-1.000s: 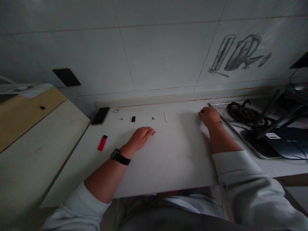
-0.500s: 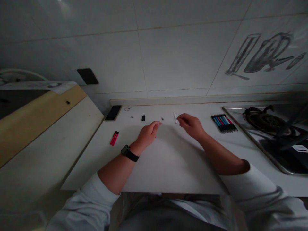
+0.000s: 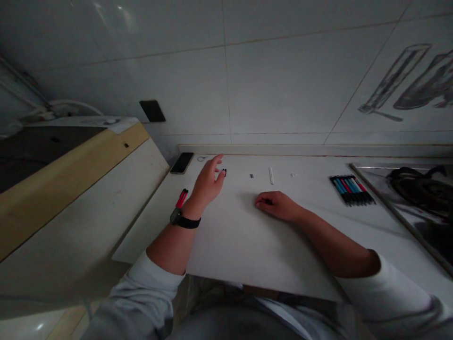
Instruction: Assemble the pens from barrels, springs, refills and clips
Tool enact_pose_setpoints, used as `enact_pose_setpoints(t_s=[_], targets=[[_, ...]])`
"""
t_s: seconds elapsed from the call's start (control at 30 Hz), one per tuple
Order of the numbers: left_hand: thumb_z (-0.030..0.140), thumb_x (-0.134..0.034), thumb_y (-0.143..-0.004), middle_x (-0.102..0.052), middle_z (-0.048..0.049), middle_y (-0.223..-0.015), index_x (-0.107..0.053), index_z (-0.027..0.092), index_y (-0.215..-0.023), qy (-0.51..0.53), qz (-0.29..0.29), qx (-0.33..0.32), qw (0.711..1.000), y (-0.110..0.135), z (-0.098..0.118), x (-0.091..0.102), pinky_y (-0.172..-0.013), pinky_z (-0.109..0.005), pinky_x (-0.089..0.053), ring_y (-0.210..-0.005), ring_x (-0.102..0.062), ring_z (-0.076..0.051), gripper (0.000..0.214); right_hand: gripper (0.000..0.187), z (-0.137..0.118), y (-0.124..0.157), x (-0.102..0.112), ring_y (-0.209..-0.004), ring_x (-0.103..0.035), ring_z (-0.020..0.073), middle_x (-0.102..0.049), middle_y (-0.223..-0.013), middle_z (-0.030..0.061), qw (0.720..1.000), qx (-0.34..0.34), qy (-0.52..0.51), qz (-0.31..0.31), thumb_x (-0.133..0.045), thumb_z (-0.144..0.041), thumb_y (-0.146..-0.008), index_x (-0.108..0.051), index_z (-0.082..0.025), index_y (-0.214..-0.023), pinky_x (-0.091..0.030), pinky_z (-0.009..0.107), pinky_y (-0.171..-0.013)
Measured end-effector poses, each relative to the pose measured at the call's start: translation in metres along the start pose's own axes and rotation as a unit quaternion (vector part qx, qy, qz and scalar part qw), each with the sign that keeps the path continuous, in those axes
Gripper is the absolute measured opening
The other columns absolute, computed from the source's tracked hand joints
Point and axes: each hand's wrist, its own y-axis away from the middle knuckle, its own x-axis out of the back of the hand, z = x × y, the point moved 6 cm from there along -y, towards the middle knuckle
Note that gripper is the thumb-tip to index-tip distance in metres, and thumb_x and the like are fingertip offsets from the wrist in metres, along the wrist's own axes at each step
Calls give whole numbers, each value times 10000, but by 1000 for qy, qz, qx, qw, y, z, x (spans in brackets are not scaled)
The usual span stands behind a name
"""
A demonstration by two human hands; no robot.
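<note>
My left hand (image 3: 207, 183), a black watch on its wrist, is raised over the white counter (image 3: 247, 236) with fingers spread; its fingertips are right by two small black caps (image 3: 224, 171). My right hand (image 3: 276, 205) rests on the counter in the middle, fingers curled under; whether anything is inside them is hidden. Small pen parts lie in a row behind it: a tiny dark piece (image 3: 251, 175), a thin white tube (image 3: 271, 175) and a small white bit (image 3: 292, 174). A red and black pen part (image 3: 182, 197) lies beside my left wrist.
A row of coloured pens (image 3: 352, 190) lies at the right, a gas stove (image 3: 421, 198) beyond it. A black phone (image 3: 181, 162) and a small ring lie by the tiled wall. A wooden-edged board (image 3: 71, 165) sits at the left.
My left hand has lifted and reached forward-left toward the black caps, fingers opening. My right hand came back from the right side and white tube to rest closed mid-counter. The view has panned left.
</note>
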Motion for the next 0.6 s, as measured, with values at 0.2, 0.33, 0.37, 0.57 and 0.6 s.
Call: enact_pose_setpoints(t_s=[0.2, 0.33, 0.37, 0.57, 0.6], targets=[[346, -662, -904, -764, -87, -969, -750, 179, -957, -218, -88, 180, 955, -1, -69, 69, -786, -327, -511, -874, -687, -228, 196, 293, -3, 0, -1, -700, -580, 157, -671, -771, 18, 1000, 3, 15, 5, -550, -440, -944, -729, -208, -948, -417, 285, -677], [340, -694, -849, -775, -83, -903, -755, 187, -858, -307, -167, 248, 903, 9, -104, 79, -725, -304, -483, -824, -685, -227, 165, 287, -6, 1, 1, -696, -580, 159, -675, -770, 18, 1000, 1, 21, 9, -552, -435, -946, -733, -212, -949, -416, 288, -674], [336, -699, -836, -776, -85, -900, -754, 188, -841, -323, -179, 251, 895, 10, -108, 79, -722, -302, -480, -822, -686, -226, 157, 286, -6, 1, 1, -698, -584, 160, -678, -775, 19, 1000, 2, 21, 10, -553, -434, -947, -734, -213, -951, -418, 289, -678], [337, -738, -780, -777, -105, -889, -753, 198, -763, -364, -242, 275, 856, 12, -125, 76, -730, -317, -494, -834, -697, -248, 140, 272, -3, 0, 0, -704, -594, 160, -681, -776, 17, 1000, 11, 21, 8, -561, -422, -948, -734, -213, -960, -420, 283, -679], [342, -747, -769, -772, -107, -862, -743, 200, -727, -365, -252, 273, 853, 13, -127, 76, -728, -323, -496, -821, -695, -252, 149, 271, -2, 0, 0, -706, -594, 159, -681, -778, 17, 1000, 13, 21, 9, -560, -421, -949, -734, -213, -963, -421, 281, -680]])
